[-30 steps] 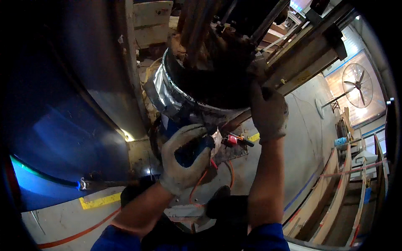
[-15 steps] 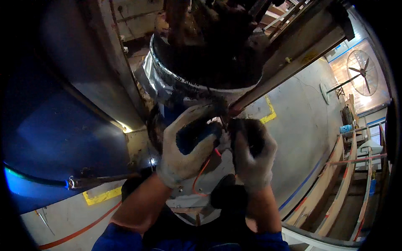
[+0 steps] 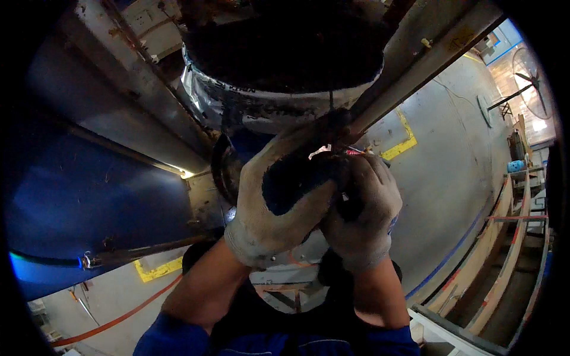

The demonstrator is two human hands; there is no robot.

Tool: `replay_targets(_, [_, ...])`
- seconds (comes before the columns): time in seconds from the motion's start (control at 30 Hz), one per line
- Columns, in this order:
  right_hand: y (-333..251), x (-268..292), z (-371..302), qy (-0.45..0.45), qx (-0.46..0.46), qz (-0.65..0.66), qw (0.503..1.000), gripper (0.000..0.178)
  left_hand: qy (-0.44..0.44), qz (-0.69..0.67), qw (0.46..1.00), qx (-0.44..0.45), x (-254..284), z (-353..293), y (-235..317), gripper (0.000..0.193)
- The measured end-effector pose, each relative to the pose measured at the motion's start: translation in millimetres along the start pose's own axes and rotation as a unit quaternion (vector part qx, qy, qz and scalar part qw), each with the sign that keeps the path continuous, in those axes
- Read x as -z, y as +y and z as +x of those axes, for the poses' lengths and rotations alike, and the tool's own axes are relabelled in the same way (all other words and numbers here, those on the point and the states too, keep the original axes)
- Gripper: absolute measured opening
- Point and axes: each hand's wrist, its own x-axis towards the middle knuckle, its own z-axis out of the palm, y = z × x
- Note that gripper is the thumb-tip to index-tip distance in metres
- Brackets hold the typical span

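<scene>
Both my hands wear pale work gloves with dark, stained palms and fingers. They meet just below a large round vessel [image 3: 273,108], whose side is wrapped in crumpled, smeared silvery-white film and whose inside is nearly black. My left hand [image 3: 255,190] is closed in a pinch, with its dark fingertips against the vessel's lower front. Right beside it, my right hand [image 3: 371,207] has its fingers curled in, touching the left fingers. A small red piece [image 3: 355,152] shows above the right fingers. Whatever the fingertips grip is hidden in shadow.
Steel beams [image 3: 427,65] slant past the vessel on both sides. A large blue panel [image 3: 107,196] fills the left, with a hose [image 3: 47,260] along it. An orange-red hose [image 3: 119,317] lies on the floor. To the right are a wooden rack [image 3: 475,261] and a standing fan [image 3: 528,89].
My hands have come closer together and slightly up against the vessel. The orange-red cord that hung between them is now mostly hidden. The view has shifted a little.
</scene>
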Motion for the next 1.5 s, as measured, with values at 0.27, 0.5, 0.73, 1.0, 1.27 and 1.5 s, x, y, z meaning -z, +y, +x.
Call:
replay_targets(0.27, [0, -7, 2, 0.017, -0.162, 0.183, 0.969, 0.020, -0.003, 0.045, 0.999, 0.006, -6, 1, 7, 0.062])
replay_targets(0.5, [6, -17, 5, 0.042, -0.110, 0.175, 0.978, 0.021, 0.006, 0.029, 0.999, 0.015, -6, 2, 2, 0.064])
replay_targets(0.73, [-15, -18, 17, 0.071, -0.173, 0.263, 0.947, 0.019, -0.008, -0.035, 0.999, 0.040, 3, 2, 7, 0.063])
replay_targets(1.0, [-21, -24, 25, 0.075, -0.217, 0.282, 0.931, 0.021, -0.014, 0.033, 0.999, 0.000, 11, 4, 0, 0.068])
replay_targets(1.27, [-13, -41, 30, 0.114, -0.181, 0.300, 0.930, 0.017, 0.013, 0.070, 0.996, -0.060, 15, 8, -9, 0.066])
replay_targets(1.5, [-4, -36, 26, 0.069, -0.103, 0.054, 0.991, 0.020, 0.032, 0.076, 0.996, -0.029, 8, 7, -4, 0.064])
